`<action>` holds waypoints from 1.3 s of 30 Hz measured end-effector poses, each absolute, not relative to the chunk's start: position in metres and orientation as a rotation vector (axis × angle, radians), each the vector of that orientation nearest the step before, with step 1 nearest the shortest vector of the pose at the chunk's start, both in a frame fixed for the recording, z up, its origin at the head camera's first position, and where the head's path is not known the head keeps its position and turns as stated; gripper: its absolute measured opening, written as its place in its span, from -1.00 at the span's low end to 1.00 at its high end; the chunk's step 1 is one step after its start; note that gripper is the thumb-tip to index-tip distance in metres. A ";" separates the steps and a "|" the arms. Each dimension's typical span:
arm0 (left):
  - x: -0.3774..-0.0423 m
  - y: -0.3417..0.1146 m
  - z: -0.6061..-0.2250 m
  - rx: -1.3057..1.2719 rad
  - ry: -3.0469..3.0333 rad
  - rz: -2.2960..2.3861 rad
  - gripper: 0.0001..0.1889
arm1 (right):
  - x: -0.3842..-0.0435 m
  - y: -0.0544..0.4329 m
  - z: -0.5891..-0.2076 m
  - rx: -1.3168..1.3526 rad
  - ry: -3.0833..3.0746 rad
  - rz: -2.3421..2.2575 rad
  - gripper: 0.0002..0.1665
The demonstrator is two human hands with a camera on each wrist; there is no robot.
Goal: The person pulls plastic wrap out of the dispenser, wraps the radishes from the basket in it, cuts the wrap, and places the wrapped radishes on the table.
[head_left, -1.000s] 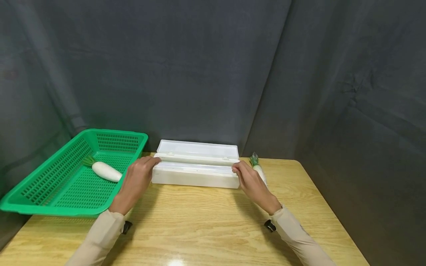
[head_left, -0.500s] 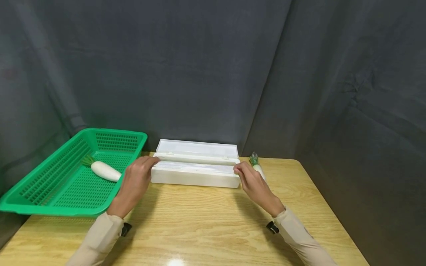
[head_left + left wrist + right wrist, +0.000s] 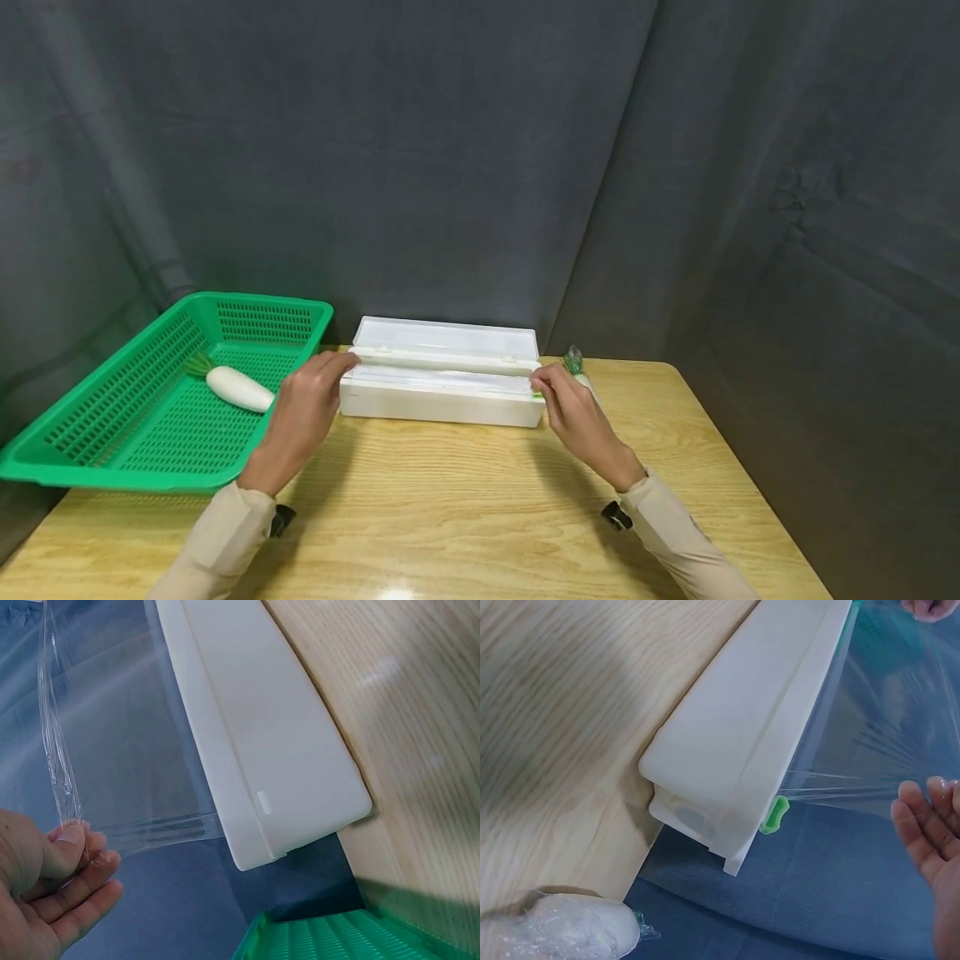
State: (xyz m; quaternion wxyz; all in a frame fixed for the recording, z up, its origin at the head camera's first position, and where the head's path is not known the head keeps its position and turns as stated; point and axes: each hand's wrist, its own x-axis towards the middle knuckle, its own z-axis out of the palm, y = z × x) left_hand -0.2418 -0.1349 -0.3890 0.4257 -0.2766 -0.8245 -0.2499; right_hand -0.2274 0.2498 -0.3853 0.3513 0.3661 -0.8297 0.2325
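A white cling film dispenser [image 3: 442,407] stands on the table with its lid [image 3: 446,337] raised at the back. From it a clear sheet of cling film [image 3: 124,735] stretches between both hands. At the left corner, my left hand [image 3: 303,408] pinches the bunched film edge between thumb and fingers. My right hand [image 3: 581,417] holds the other corner; its thumb is mostly out of the right wrist view. Below the film at the dispenser's right end sits a green slide cutter [image 3: 775,814].
A green perforated basket [image 3: 135,477] at the left holds a white radish [image 3: 238,388] with green stalks. Behind my right hand lies a second radish [image 3: 581,926], wrapped in clear film. A dark curtain [image 3: 465,167] hangs behind the wooden table [image 3: 450,500].
My right hand has shifted slightly to the right, and the green slide cutter now shows by its fingers. The left hand stays nearly in place on the film.
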 end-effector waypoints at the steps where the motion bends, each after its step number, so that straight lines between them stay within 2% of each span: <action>1: -0.242 -0.135 -0.388 -0.694 -2.059 -0.626 -0.53 | -0.227 0.250 -0.385 0.946 -2.149 0.604 -0.94; 7: -0.242 -0.136 -0.384 -0.699 -2.030 -0.637 -0.55 | -0.225 0.251 -0.381 0.975 -2.118 0.610 -0.77; 14: -0.239 -0.140 -0.378 -0.713 -2.002 -0.643 -0.58 | -0.224 0.250 -0.374 0.993 -2.134 0.645 -0.94; 19: -0.238 -0.140 -0.375 -0.721 -2.010 -0.650 -0.64 | -0.223 0.251 -0.372 0.991 -2.117 0.653 -0.79; 25: -0.236 -0.141 -0.375 -0.726 -2.010 -0.651 -0.69 | -0.220 0.253 -0.371 1.014 -2.144 0.670 -0.84; 34: -0.231 -0.143 -0.371 -0.724 -1.991 -0.643 -0.69 | -0.221 0.252 -0.362 1.047 -2.145 0.667 -0.90; 39: -0.229 -0.143 -0.367 -0.736 -1.980 -0.649 -0.65 | -0.218 0.254 -0.358 1.038 -2.138 0.677 -0.87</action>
